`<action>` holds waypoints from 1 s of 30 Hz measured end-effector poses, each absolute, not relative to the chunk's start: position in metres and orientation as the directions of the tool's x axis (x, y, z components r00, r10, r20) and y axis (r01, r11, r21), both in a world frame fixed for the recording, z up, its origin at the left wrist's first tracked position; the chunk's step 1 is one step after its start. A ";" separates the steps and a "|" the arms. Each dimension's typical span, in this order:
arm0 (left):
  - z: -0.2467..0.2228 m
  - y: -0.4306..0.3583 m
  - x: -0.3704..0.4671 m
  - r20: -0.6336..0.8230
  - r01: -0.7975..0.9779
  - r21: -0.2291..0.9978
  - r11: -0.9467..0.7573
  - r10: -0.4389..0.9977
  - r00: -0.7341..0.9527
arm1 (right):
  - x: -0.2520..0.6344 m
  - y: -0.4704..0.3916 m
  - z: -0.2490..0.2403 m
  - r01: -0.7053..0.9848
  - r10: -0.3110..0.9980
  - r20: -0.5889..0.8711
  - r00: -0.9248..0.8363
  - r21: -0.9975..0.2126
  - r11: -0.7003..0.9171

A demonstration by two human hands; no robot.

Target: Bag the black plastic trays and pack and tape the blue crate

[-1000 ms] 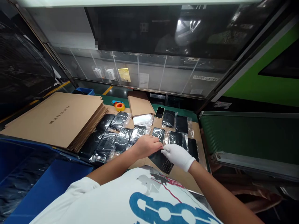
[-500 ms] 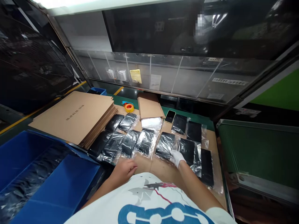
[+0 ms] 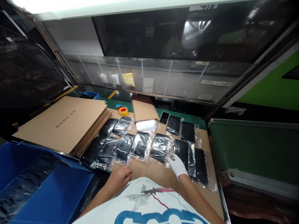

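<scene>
My right hand [image 3: 178,166], in a white glove, is closed in a pinch at the clear edge of a plastic bag. Inside that bag lies a flat black item [image 3: 159,150]. Just right of the glove is another bagged black item [image 3: 181,151], partly covered by the hand. My left hand [image 3: 119,178] is bare, its fingers curled in with nothing visible in them, near the front edge of the table. Beyond it several bagged black items, among them one bagged item [image 3: 125,148], lie in a row on brown cardboard [image 3: 151,170].
At left, a stack of cardboard sheets [image 3: 63,119] rises beside a blue bin [image 3: 46,196] holding dark bagged things. Farther back are a yellow tape roll [image 3: 123,111], a folded carton [image 3: 144,109] and a phone [image 3: 164,118]. A green conveyor belt [image 3: 252,155] runs on the right.
My right hand has slid back toward me from the bag's surface to its near right edge. My left hand stays curled in about the same place. The whole view has shifted slightly.
</scene>
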State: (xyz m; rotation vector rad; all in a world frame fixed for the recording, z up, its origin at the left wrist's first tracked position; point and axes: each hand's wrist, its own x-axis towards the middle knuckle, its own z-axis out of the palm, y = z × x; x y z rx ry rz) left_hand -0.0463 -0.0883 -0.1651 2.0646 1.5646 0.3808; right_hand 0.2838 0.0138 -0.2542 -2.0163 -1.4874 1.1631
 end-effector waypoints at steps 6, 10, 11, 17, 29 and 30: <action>-0.192 -0.039 0.029 -0.049 0.684 0.704 -0.192 0.947 0.316 | 0.329 -0.007 -0.219 0.567 0.915 -0.365 0.170 -0.723 -0.394; -0.222 0.033 0.115 -0.155 0.831 0.556 0.037 0.986 0.060 | 0.371 -0.024 -0.194 0.512 0.950 -0.253 0.183 -0.800 -0.312; -0.229 0.050 0.133 -0.214 0.876 0.466 0.127 0.976 -0.027 | 0.385 -0.031 -0.187 0.497 0.958 -0.210 0.194 -0.821 -0.280; -0.253 0.095 0.179 -0.352 0.898 0.228 0.376 0.892 -0.284 | 0.505 -0.073 -0.145 0.656 0.919 0.056 0.389 -0.717 -0.234; -0.253 0.087 0.192 -0.315 0.956 0.035 0.292 0.911 -0.267 | 0.645 -0.046 -0.116 0.834 0.860 0.189 0.473 -0.411 -0.368; -0.254 0.087 0.193 -0.321 0.955 0.022 0.295 0.907 -0.272 | 0.652 -0.044 -0.117 0.864 0.893 0.189 0.408 -0.397 -0.310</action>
